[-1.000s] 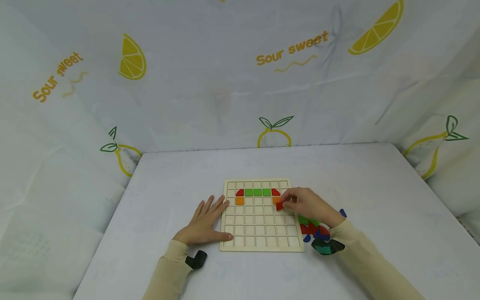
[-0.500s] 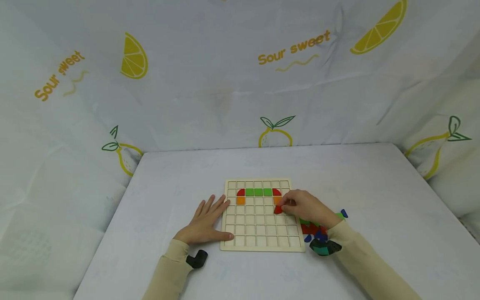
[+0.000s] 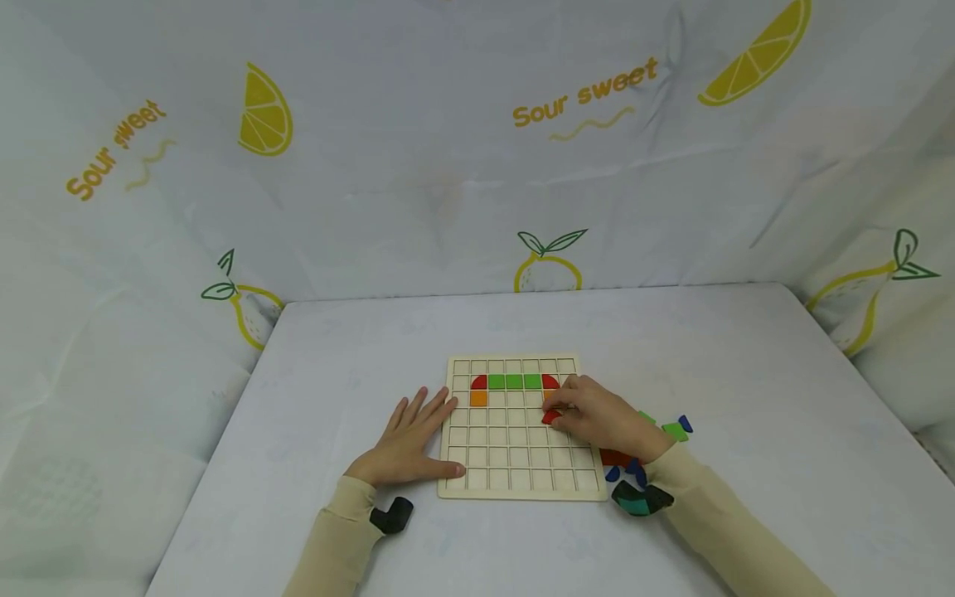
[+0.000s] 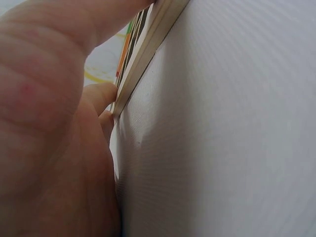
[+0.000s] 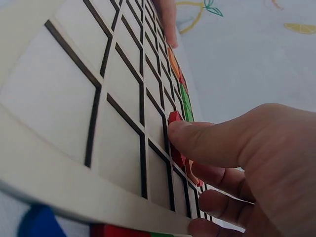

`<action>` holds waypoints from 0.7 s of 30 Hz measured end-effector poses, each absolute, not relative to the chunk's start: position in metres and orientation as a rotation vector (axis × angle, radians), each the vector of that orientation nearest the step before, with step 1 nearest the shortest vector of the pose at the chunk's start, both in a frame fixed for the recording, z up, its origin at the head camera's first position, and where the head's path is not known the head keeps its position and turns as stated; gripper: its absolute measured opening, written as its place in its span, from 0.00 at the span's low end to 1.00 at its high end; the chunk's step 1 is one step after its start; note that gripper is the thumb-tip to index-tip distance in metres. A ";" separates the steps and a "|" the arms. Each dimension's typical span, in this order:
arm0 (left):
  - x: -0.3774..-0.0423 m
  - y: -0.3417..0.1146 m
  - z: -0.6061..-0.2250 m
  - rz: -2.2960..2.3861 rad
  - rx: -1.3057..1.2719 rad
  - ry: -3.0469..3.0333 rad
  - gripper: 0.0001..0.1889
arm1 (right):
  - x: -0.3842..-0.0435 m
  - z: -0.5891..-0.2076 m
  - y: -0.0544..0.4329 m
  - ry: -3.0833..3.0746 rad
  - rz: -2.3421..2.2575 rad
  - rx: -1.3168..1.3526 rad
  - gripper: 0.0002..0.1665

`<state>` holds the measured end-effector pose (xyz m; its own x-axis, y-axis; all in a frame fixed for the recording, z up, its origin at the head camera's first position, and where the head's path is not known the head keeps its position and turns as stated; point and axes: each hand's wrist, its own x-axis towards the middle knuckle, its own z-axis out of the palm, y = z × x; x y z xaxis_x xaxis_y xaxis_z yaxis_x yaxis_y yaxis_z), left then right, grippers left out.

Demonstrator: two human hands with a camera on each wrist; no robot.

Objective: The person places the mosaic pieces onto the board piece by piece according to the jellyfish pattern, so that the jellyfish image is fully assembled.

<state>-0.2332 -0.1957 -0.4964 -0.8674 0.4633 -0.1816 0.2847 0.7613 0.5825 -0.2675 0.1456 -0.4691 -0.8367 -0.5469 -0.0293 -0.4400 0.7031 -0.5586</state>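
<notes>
A pale wooden grid board (image 3: 498, 458) lies on the white table. Spread flat, my left hand (image 3: 406, 444) touches its left edge with fingertips and thumb. My right hand (image 3: 603, 419) pinches a red rounded piece (image 3: 551, 417) over a cell below the right orange one. In the right wrist view, the thumb lies on this red piece (image 5: 177, 155), which stands tilted at the cell's ridges. Set in the board are a row of green squares (image 3: 514, 381), red quarter-round pieces (image 3: 479, 383) at both ends, and an orange square (image 3: 478, 399) beneath each end.
Right of the board, partly under the right forearm, lie loose red pieces (image 3: 616, 458), blue pieces (image 3: 613, 473) and green pieces (image 3: 675, 432). A lemon-print cloth (image 3: 418, 207) hangs behind the table. Each wrist wears a dark camera mount (image 3: 391, 516).
The right hand has shifted slightly left and down the board with the red piece, which has turned from upright to a flatter angle. The left hand stays in place.
</notes>
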 end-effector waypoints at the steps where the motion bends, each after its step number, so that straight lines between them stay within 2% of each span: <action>1: -0.234 -0.196 -0.496 0.800 0.578 2.645 0.56 | -0.267 -0.469 0.146 2.724 -0.807 -0.819 0.12; 21: -0.235 -0.195 -0.494 0.752 0.550 2.635 0.56 | -0.266 -0.467 0.146 2.756 -0.732 -0.891 0.15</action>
<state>-0.2351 -0.1946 -0.4942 -0.8654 0.4514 -0.2177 0.2685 0.7844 0.5592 -0.2662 0.1459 -0.4669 -0.8115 -0.5844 0.0034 -0.5091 0.7040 -0.4952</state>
